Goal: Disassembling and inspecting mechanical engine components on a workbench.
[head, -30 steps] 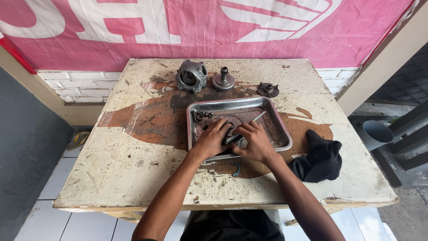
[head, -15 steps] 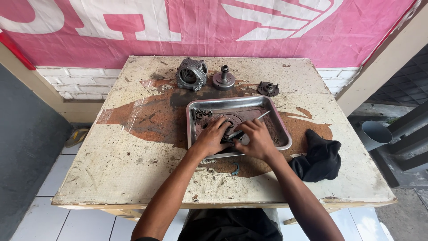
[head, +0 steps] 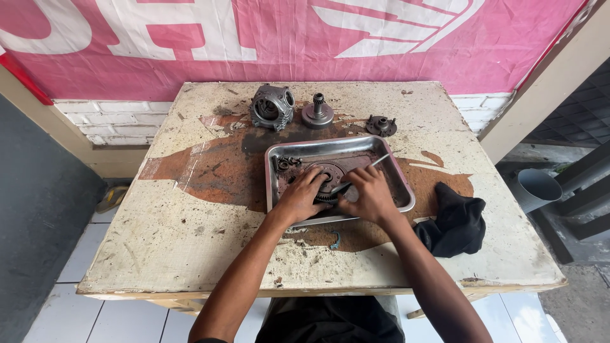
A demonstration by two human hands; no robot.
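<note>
Both hands work inside the metal tray [head: 400,184] at the middle of the worn table [head: 159,254]. The left hand [head: 300,198] presses its fingers on a round toothed gear [head: 328,175] lying in the tray; the right hand [head: 368,197] is clenched around a thin metal tool [head: 375,162]. A black rag [head: 456,219] lies just right of the tray. Behind the table hangs a wide pink banner [head: 286,38] with large white shapes.

Worn, stained tabletop [head: 159,254] fills mid-frame. Metal tray [head: 401,190] sits at centre. Above it, along the top edge: engine housing [head: 272,107], round flanged shaft part [head: 317,114], small hub [head: 381,125]. Black rag [head: 456,222] right of tray. Small curved clip [head: 335,241] just below tray.
</note>
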